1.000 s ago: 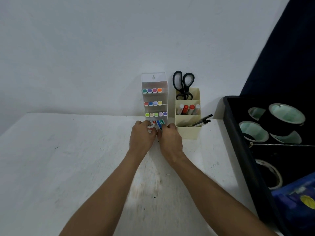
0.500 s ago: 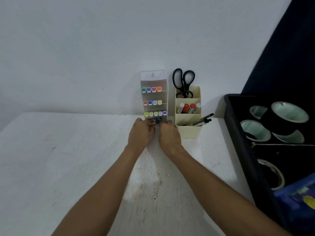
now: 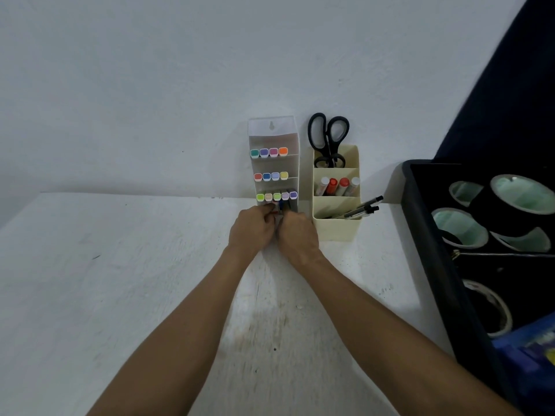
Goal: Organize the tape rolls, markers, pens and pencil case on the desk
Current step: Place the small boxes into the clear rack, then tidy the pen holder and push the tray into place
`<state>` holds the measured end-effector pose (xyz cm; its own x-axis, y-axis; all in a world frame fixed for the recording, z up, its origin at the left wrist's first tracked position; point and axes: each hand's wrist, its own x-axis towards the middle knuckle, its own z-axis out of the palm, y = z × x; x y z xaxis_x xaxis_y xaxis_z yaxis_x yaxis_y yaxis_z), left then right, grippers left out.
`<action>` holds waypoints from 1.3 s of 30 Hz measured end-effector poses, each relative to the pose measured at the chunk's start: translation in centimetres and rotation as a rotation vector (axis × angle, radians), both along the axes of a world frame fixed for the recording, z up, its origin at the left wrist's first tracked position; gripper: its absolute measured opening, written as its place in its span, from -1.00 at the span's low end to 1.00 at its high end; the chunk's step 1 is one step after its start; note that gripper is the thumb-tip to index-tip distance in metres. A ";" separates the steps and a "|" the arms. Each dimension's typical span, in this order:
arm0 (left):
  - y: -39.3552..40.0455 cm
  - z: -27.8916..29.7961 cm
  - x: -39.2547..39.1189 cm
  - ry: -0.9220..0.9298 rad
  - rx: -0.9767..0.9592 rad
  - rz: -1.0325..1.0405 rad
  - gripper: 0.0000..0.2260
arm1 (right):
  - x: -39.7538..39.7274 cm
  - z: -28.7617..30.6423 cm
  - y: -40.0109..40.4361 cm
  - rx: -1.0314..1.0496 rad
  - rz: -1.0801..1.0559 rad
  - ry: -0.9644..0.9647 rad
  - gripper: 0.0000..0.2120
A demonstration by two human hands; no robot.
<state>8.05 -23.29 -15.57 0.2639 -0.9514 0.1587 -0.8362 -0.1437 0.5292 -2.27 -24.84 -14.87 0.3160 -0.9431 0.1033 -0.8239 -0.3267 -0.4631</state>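
A clear tiered marker rack (image 3: 274, 136) stands against the wall with three rows of colour-capped markers (image 3: 268, 152). My left hand (image 3: 250, 229) and my right hand (image 3: 297, 235) are side by side at its bottom tier, fingers curled round a few markers (image 3: 280, 205) whose red and blue ends show between them. A cream organizer (image 3: 336, 226) to the right holds black scissors (image 3: 328, 139), red and white markers (image 3: 338, 186) and pens (image 3: 362, 209). Tape rolls (image 3: 461, 228) lie in a black bin (image 3: 420, 211) at the right, near a blue pencil case (image 3: 531, 349).
The white desk (image 3: 120, 280) meets a white wall behind. A dark cloth (image 3: 510, 100) hangs at the upper right above the bin.
Both hands have moved forward toward the rack's bottom tier, and the markers they hold are now mostly tucked in behind the fingers.
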 end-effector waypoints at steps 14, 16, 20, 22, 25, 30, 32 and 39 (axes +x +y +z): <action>1.3 1.8 -0.5 0.007 0.115 -0.016 -0.62 | -1.0 1.4 -0.1 0.267 0.073 -0.021 -0.48; 2.4 2.8 -0.6 0.016 0.071 0.014 -0.65 | -1.7 2.3 0.7 0.213 0.075 -0.084 -0.52; 3.9 5.6 -0.7 -0.026 0.024 0.058 -0.77 | -3.2 4.9 1.8 0.066 0.040 -0.214 -0.79; 4.3 7.2 -1.1 -0.019 -0.031 0.112 -0.82 | -4.3 6.9 2.3 -0.019 0.043 -0.250 -0.80; 4.2 9.5 -2.1 0.055 -0.181 0.233 -0.82 | -6.4 10.2 2.5 -0.148 0.009 -0.294 -0.79; 2.7 11.3 -3.2 0.289 -0.219 0.273 -0.36 | -10.6 13.7 0.4 -0.150 -0.211 -0.444 -0.74; 1.8 11.2 -3.2 0.414 -0.161 0.273 -0.17 | -12.1 13.7 -1.3 0.072 -0.336 -0.556 -0.69; -0.3 8.4 -4.4 0.602 -0.276 0.266 -0.14 | -13.8 10.2 -2.5 0.732 -0.356 -0.717 -0.87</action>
<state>3.67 -23.55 -7.12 0.5987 -0.7889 0.1385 -0.3429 -0.0962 0.9344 -16.09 -27.31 -4.71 0.1026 -0.8765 -0.4703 -0.2769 0.4290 -0.8598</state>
